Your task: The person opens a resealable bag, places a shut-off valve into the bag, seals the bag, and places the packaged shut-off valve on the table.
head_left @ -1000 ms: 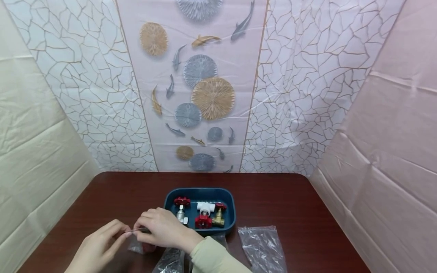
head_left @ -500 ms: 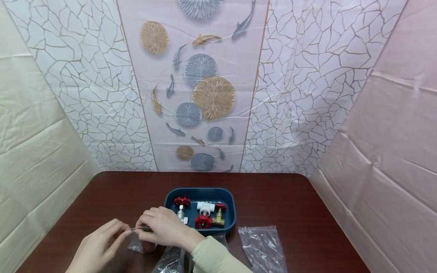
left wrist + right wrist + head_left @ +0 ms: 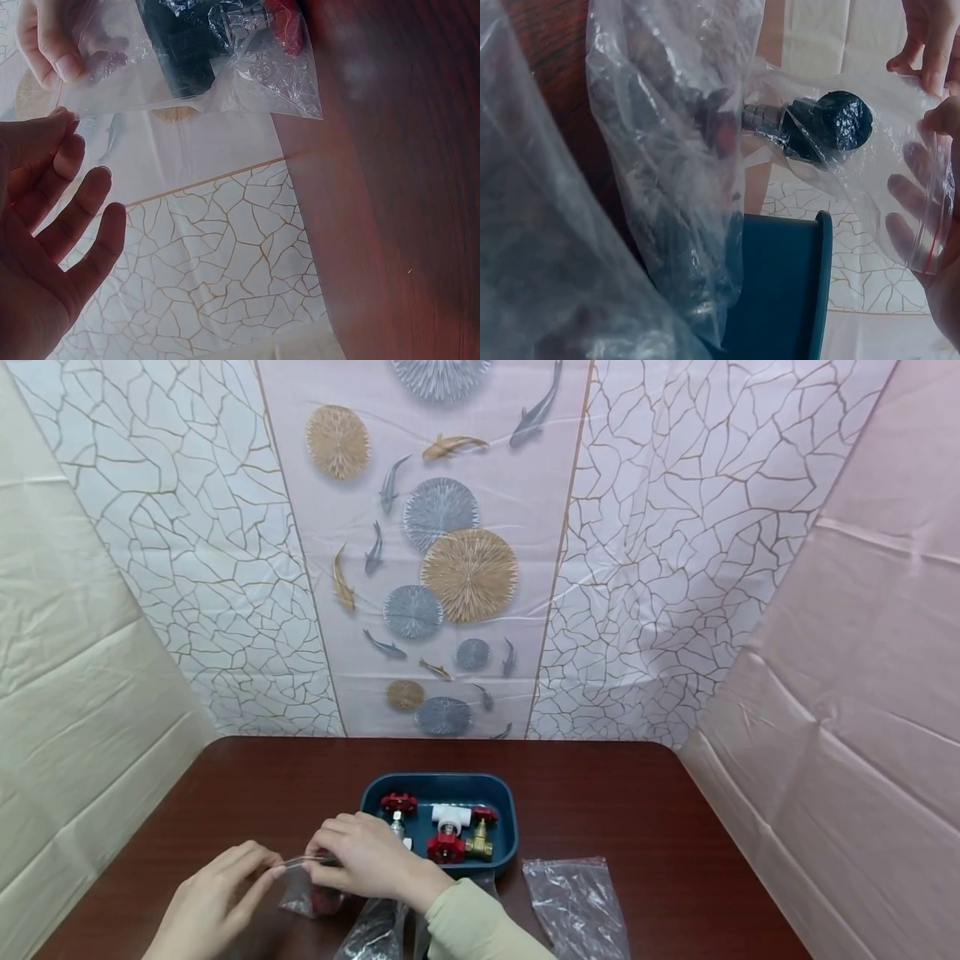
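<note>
A clear zip-lock bag [image 3: 255,86] hangs between my two hands over the left part of the table. Inside it is a fitting with a black round part [image 3: 845,120], a metal threaded middle and a red end [image 3: 285,28]. My left hand [image 3: 210,897] pinches the bag's top edge between thumb and index finger; its other fingers are spread loosely in the left wrist view. My right hand [image 3: 367,858] grips the same edge farther right, thumb in front and fingers seen through the plastic in the right wrist view.
A blue tray [image 3: 507,793] behind my right hand holds a red-handled metal valve [image 3: 398,818], a white tee valve with red handle [image 3: 450,818] and a brass valve [image 3: 481,842]. Clear bags lie in front [image 3: 375,931] and at right [image 3: 577,906] on the brown table [image 3: 600,802].
My right hand has shifted slightly right along the bag's top edge, widening the gap between the hands. The left hand stays nearly in place.
</note>
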The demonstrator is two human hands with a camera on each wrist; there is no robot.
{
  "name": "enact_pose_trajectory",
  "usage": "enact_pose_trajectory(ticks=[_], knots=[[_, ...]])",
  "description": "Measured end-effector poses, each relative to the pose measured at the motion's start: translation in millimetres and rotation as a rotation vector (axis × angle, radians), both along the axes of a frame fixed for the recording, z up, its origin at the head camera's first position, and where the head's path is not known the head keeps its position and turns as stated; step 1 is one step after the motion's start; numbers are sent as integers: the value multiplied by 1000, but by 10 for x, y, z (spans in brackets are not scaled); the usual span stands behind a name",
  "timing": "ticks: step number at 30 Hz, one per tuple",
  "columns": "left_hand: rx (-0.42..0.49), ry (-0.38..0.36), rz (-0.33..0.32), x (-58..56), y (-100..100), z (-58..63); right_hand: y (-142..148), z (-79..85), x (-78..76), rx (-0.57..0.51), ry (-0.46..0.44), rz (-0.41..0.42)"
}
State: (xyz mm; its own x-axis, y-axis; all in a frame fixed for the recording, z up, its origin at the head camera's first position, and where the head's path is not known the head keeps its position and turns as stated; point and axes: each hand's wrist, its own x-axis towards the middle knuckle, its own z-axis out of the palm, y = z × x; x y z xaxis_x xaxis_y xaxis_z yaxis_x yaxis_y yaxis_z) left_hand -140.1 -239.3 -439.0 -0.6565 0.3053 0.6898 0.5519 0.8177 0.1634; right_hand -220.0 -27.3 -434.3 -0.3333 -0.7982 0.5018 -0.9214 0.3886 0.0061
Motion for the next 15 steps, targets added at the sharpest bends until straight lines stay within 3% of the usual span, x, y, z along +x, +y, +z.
enact_pose_trajectory(ticks=[15], knots=[[-23, 9, 0, -20, -7, 49, 125, -4, -37, -9, -125, 20]])
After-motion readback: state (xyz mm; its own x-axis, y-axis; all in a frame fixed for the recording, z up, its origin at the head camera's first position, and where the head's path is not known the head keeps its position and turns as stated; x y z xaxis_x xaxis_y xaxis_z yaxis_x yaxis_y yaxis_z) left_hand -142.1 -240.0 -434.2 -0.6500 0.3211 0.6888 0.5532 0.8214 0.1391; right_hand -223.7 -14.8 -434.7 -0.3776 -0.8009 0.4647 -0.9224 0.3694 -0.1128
